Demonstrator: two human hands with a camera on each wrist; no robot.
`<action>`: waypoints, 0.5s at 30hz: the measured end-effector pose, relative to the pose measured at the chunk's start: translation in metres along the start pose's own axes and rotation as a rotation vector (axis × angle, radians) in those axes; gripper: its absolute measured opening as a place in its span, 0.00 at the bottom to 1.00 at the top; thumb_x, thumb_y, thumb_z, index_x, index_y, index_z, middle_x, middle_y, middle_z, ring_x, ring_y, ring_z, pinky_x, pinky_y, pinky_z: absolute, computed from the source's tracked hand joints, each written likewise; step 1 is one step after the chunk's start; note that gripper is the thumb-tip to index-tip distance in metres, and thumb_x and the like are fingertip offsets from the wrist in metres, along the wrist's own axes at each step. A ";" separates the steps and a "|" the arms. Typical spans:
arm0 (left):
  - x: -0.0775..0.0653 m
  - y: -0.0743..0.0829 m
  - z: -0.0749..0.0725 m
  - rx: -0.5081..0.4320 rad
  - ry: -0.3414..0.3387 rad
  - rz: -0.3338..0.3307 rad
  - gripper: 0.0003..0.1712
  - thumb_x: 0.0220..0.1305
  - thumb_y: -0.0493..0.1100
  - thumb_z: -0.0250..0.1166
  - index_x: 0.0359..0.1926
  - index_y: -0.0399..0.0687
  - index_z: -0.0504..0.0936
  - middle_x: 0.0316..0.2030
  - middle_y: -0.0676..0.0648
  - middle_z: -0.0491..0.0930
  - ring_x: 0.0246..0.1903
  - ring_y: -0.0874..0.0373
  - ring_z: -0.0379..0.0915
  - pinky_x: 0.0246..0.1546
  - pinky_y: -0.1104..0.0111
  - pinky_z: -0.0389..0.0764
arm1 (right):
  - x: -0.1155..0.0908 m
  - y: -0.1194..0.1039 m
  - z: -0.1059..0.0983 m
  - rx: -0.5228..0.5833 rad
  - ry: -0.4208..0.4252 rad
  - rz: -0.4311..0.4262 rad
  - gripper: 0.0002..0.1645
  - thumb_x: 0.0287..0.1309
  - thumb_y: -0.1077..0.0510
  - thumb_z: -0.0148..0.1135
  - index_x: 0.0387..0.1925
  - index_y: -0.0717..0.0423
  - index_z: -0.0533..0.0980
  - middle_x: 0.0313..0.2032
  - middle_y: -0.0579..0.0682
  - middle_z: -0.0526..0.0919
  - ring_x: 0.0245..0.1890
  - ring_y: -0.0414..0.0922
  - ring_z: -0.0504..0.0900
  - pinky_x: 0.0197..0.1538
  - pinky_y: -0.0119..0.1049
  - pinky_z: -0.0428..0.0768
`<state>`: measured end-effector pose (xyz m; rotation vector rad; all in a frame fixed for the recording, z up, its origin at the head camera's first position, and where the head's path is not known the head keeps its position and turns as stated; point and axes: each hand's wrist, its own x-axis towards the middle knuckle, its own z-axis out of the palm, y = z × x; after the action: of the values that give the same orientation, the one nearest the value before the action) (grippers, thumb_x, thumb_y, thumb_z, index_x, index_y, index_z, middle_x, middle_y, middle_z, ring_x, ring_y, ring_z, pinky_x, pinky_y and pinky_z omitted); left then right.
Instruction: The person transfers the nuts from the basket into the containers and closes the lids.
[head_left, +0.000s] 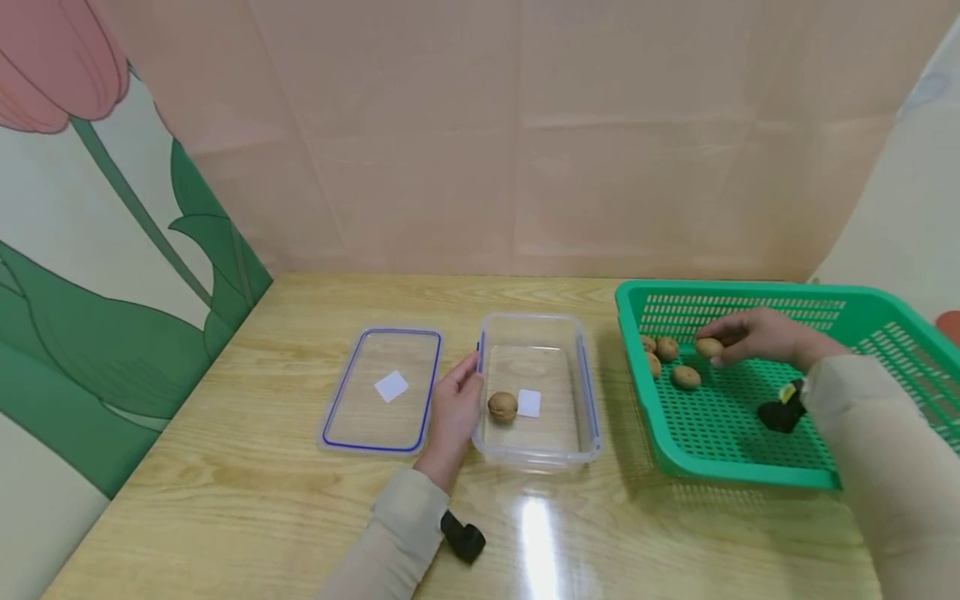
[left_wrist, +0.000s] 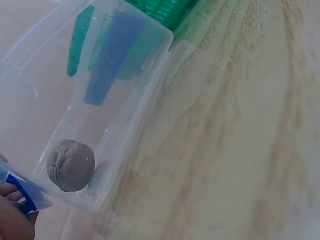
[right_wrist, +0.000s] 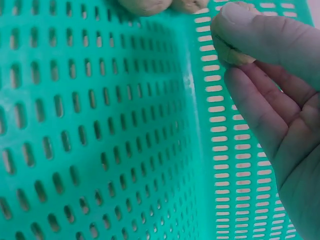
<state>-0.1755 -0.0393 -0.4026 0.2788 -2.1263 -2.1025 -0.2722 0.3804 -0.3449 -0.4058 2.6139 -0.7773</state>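
- Walnut (head_left: 708,347) pinched in my right hand (head_left: 761,336), long axis roughly sideways in head view
- Green basket (head_left: 720,427) beneath that grip
- Clear container (head_left: 540,457) held along its left side by my left hand (head_left: 452,412)

Wood-grain table (head_left: 247,500), creased pinkish backdrop (head_left: 525,167), tulip mural (head_left: 82,333) at left.

Right of frame centre, a narrow lane over the worktop (head_left: 630,533) is left between the clear container (head_left: 536,457) and the green basket (head_left: 750,472); low sideways passage is barred by both.
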 end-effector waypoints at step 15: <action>-0.001 0.001 0.001 0.001 0.006 0.003 0.21 0.61 0.37 0.55 0.56 0.47 0.76 0.56 0.46 0.75 0.56 0.54 0.70 0.57 0.65 0.73 | -0.014 -0.010 -0.015 0.222 0.171 -0.048 0.30 0.56 0.55 0.62 0.60 0.59 0.68 0.42 0.27 0.80 0.42 0.28 0.77 0.41 0.23 0.75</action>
<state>-0.1749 -0.0385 -0.4021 0.2815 -2.1236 -2.0968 -0.2645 0.3846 -0.3240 -0.3520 2.6410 -1.1511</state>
